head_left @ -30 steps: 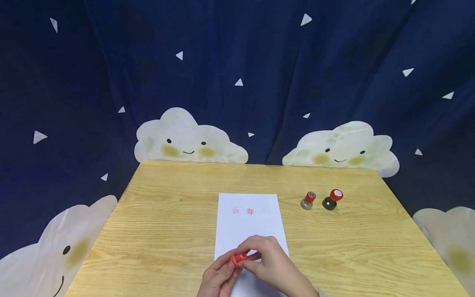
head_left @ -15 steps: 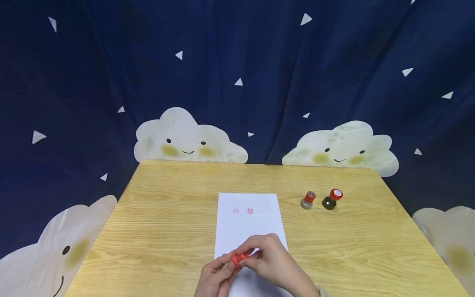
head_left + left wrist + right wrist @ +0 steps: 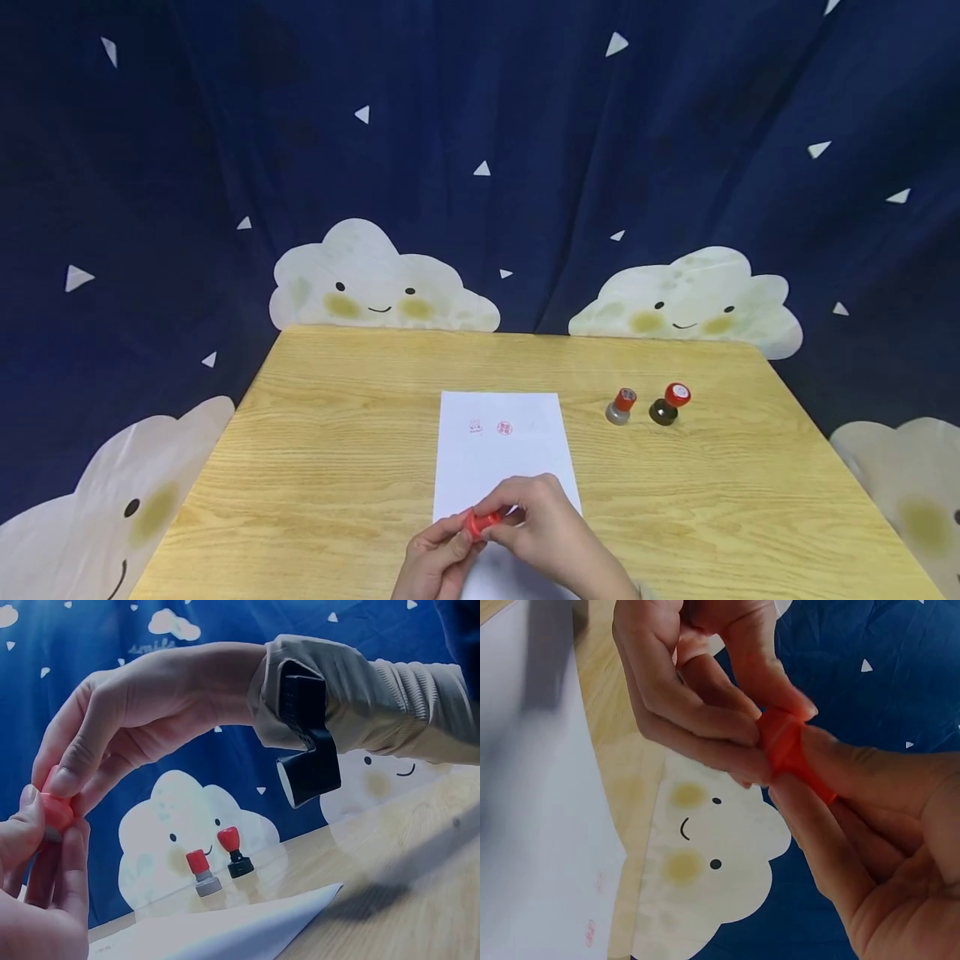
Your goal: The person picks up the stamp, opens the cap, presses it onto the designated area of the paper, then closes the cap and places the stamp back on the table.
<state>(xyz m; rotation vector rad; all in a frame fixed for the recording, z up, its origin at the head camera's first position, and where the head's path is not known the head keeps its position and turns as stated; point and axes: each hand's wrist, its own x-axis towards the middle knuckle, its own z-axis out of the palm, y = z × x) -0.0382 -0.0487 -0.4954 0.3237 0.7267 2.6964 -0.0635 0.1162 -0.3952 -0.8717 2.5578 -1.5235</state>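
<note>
A small red stamp (image 3: 480, 524) is held between both hands, low over the near part of a white paper sheet (image 3: 495, 467). My left hand (image 3: 437, 560) pinches its left end between thumb and fingers. The thumb and fingertips of my right hand (image 3: 546, 533) grip the other end. In the left wrist view a bit of grey shows under the stamp's red body (image 3: 56, 811). Fingers cover much of the red stamp (image 3: 786, 746) in the right wrist view. Toward the sheet's far edge are a red print (image 3: 476, 427) and a round red print (image 3: 505, 428).
Right of the sheet, a red-and-grey stamp (image 3: 621, 406) stands beside a stamp with a round red knob and black base (image 3: 670, 403). The wooden table (image 3: 337, 433) reaches back to a dark blue curtain (image 3: 525, 167) with clouds.
Both hands have shifted very slightly left, keeping hold of the red stamp. The paper and the two standing stamps have stayed in place.
</note>
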